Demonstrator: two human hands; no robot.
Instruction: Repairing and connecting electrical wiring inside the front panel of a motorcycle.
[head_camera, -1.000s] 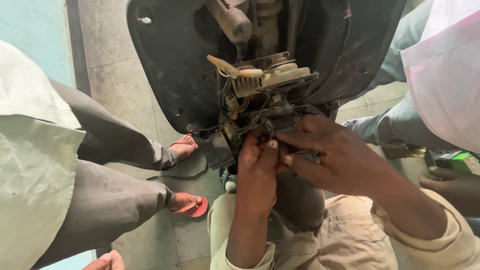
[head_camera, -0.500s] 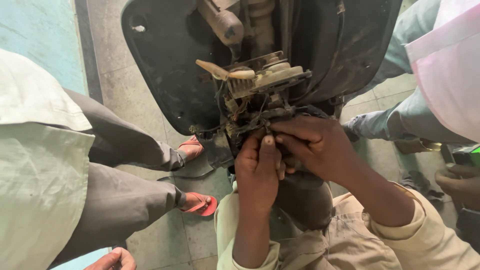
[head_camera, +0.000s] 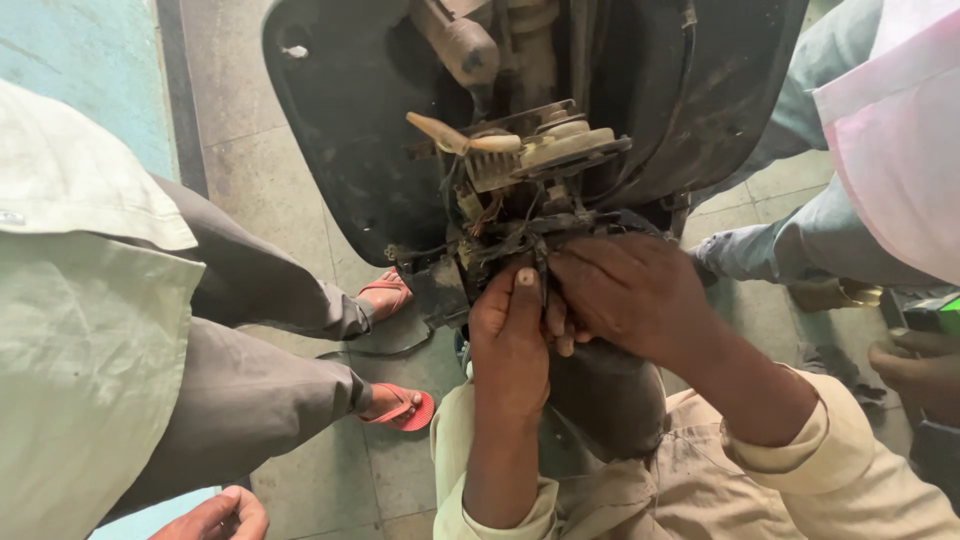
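- Wiring bundle (head_camera: 520, 240), a dark tangle of cables, sits right at the fingertips of both hands, under the grimy metal mechanism (head_camera: 530, 155) inside the black scooter panel (head_camera: 350, 150).
- Left hand (head_camera: 510, 335) reaches up from below, thumb pressed flat against the cables, fingers curled and pinching them.
- Right hand (head_camera: 630, 295) comes in from the right, touching the left one; its fingers are bent down over the same bundle, gripping it, though the fingertips themselves are hidden.
- Just above the fingers, a cream-coloured lever (head_camera: 460, 138) sticks out to the left.
- Well to the left of the fingers, a bystander in grey trousers (head_camera: 240, 340) stands in red sandals (head_camera: 400, 408).
- To the right, another person's hand (head_camera: 915, 365) rests near a green object (head_camera: 940, 315).
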